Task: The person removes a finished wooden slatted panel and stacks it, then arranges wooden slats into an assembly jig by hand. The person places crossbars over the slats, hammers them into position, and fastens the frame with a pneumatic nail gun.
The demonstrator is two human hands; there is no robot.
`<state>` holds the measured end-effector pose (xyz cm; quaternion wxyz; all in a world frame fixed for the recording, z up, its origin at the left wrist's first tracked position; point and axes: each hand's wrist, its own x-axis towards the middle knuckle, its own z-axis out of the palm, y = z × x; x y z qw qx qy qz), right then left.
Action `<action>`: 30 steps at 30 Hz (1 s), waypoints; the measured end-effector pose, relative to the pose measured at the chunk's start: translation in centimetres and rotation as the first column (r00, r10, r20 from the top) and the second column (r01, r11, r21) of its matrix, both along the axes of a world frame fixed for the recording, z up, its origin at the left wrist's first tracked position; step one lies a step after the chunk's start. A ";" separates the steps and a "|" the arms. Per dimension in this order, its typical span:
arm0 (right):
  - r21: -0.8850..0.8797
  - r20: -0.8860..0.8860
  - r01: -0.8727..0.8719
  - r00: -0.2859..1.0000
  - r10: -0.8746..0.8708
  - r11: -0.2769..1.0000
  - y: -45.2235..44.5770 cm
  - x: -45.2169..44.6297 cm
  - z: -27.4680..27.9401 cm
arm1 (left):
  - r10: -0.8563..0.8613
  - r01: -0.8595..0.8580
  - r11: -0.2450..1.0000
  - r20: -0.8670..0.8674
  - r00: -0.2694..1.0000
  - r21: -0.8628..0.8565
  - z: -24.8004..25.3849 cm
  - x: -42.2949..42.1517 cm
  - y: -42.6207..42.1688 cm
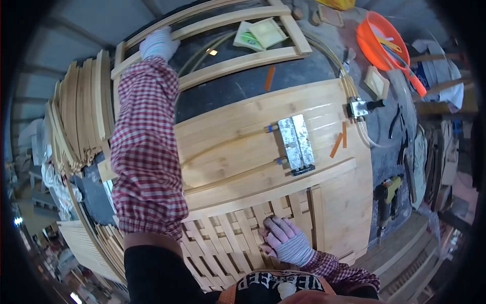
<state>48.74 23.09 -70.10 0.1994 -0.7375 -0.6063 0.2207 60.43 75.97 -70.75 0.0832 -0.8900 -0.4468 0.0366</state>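
Observation:
My left hand (158, 44), in a striped glove, reaches to the far left and is on the rail of a wooden frame (238, 62); its fingers are too hard to make out. My right hand (286, 240), in a similar glove with bare fingertips, rests at the near edge on a slatted wooden panel (235, 235), fingers bent; whether they grip a slat is unclear. The panel lies on a broad wooden board (243, 116). Beyond the panel, a metal clamp-like block (296, 142) with two hoses sits on the board.
Thin wood strips (81, 106) are stacked at the left. An orange basin (379, 40) holds tools at the back right. A drill (388, 197) lies at the right, near a small metal valve (359, 108) with tubes. Orange pieces (336, 145) lie on the board.

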 end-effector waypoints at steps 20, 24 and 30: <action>0.005 0.334 -0.136 0.934 0.126 0.991 -8.1 0.7 8.4 | -0.479 0.491 0.848 0.107 0.871 -0.199 8.7 -40.4 -40.6; 0.086 0.401 -0.192 0.905 0.143 0.978 -9.2 -1.3 6.1 | -0.381 0.375 0.889 0.033 0.924 -0.263 6.9 -42.7 -42.2; 0.047 0.415 -0.197 0.896 0.160 0.979 -7.5 -1.3 3.6 | -0.329 0.257 0.876 -0.115 0.937 -0.408 3.2 -41.3 -40.6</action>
